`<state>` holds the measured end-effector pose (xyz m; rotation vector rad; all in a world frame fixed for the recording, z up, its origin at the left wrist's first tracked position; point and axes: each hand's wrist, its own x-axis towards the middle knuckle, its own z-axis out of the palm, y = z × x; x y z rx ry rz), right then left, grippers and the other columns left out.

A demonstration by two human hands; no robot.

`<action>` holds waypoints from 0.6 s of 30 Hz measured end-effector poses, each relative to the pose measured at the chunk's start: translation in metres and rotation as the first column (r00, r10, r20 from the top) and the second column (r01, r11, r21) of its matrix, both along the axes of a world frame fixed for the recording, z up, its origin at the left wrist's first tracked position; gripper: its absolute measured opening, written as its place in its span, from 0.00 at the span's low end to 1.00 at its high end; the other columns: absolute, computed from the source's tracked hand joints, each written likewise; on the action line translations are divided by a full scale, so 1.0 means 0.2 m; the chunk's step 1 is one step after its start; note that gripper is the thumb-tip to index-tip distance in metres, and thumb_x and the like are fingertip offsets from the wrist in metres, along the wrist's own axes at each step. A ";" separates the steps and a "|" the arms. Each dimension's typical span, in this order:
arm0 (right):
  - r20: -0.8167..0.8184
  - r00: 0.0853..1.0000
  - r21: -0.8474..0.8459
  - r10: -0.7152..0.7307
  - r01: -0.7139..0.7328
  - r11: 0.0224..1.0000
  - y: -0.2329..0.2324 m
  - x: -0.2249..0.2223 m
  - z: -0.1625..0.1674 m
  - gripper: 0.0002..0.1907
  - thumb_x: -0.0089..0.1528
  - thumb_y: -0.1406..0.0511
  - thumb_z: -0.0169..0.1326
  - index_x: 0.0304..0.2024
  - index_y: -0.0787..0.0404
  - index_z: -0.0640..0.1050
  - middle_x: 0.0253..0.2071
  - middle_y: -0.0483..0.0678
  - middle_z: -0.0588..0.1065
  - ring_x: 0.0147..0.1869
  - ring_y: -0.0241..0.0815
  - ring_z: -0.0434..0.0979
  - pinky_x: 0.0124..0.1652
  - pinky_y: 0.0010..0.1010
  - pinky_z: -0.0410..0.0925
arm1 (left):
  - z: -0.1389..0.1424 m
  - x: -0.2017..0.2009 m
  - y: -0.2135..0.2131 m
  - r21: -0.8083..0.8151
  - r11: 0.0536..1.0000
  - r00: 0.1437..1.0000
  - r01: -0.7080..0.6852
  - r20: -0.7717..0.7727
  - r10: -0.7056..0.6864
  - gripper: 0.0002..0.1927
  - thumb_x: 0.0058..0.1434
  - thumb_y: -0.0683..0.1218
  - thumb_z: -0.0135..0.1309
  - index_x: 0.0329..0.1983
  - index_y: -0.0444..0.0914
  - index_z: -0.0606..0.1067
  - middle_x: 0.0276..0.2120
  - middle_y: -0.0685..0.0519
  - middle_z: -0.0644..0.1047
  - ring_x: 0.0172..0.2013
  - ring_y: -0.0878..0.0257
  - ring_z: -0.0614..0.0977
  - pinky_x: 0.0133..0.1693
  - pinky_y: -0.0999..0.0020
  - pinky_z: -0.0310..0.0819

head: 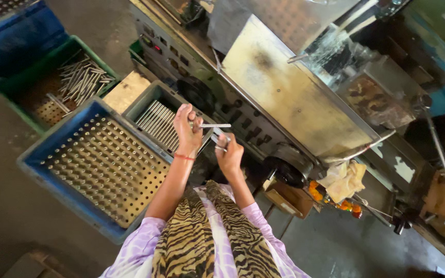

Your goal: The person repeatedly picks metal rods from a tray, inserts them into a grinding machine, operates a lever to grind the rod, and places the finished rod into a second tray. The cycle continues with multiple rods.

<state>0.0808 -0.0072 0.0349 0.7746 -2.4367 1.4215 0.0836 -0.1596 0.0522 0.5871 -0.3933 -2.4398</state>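
Flanking a grimy machine (pixel 294 98), plastic crates (pixel 52 154) apparently sit on concrete floor (pixel 6 216).

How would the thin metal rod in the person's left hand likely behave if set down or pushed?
The metal rod in the left hand looks straight, bare steel: probably stiff and heavy for its size. Being round and smooth, it would likely roll, and may slip between fingers. The grey bin of similar rods suggests sturdiness.

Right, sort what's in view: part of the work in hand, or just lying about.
In hand:
left hand gripping a metal rod
right hand holding a second rod
grey tray of rods

Lying about:
blue perforated crate
green crate
crumpled cloth
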 end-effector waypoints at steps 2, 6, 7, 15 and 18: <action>-0.052 0.998 0.078 -0.027 0.031 0.996 -0.04 0.00 0.03 0.12 0.70 0.62 0.52 0.39 0.65 0.73 0.21 0.57 0.73 0.25 0.60 0.76 0.24 0.44 0.67 | 0.01 0.01 0.03 -0.020 0.999 0.998 0.026 -0.058 -0.027 0.08 0.66 0.42 0.51 0.30 0.42 0.68 0.20 0.60 0.63 0.15 0.70 0.57 0.23 0.73 0.56; -0.047 0.998 0.118 -0.048 0.054 0.992 -0.08 -0.01 0.08 0.12 0.69 0.62 0.52 0.38 0.65 0.73 0.20 0.58 0.73 0.24 0.61 0.76 0.23 0.46 0.66 | 0.00 0.04 0.07 -0.190 0.980 0.991 0.063 -0.102 -0.083 0.04 0.67 0.40 0.53 0.35 0.39 0.72 0.20 0.61 0.63 0.18 0.72 0.60 0.23 0.74 0.54; -0.048 0.997 0.128 -0.057 0.063 0.990 -0.08 -0.02 0.08 0.12 0.69 0.62 0.53 0.36 0.65 0.73 0.19 0.58 0.73 0.24 0.61 0.76 0.23 0.46 0.66 | -0.01 0.05 0.08 -0.287 0.955 0.993 0.075 -0.071 -0.099 0.01 0.67 0.39 0.52 0.37 0.37 0.73 0.22 0.60 0.65 0.19 0.73 0.61 0.23 0.75 0.54; 0.091 0.995 -0.015 0.031 -0.030 0.999 0.01 -0.06 0.03 0.08 0.69 0.65 0.53 0.36 0.63 0.74 0.20 0.54 0.74 0.22 0.51 0.78 0.24 0.37 0.67 | -0.12 -0.07 0.07 -0.086 0.987 0.991 0.133 0.019 -0.132 0.01 0.63 0.39 0.52 0.37 0.37 0.75 0.19 0.61 0.64 0.18 0.72 0.61 0.21 0.76 0.52; 0.392 0.878 -0.674 0.276 0.070 0.736 0.14 -0.15 0.04 0.11 0.57 0.76 0.60 0.40 0.63 0.75 0.39 0.50 0.75 0.36 0.45 0.78 0.27 0.33 0.67 | -0.16 -0.13 -0.11 0.296 0.943 0.982 0.156 -0.150 -0.115 0.08 0.63 0.42 0.53 0.28 0.43 0.70 0.14 0.62 0.62 0.13 0.69 0.59 0.19 0.72 0.55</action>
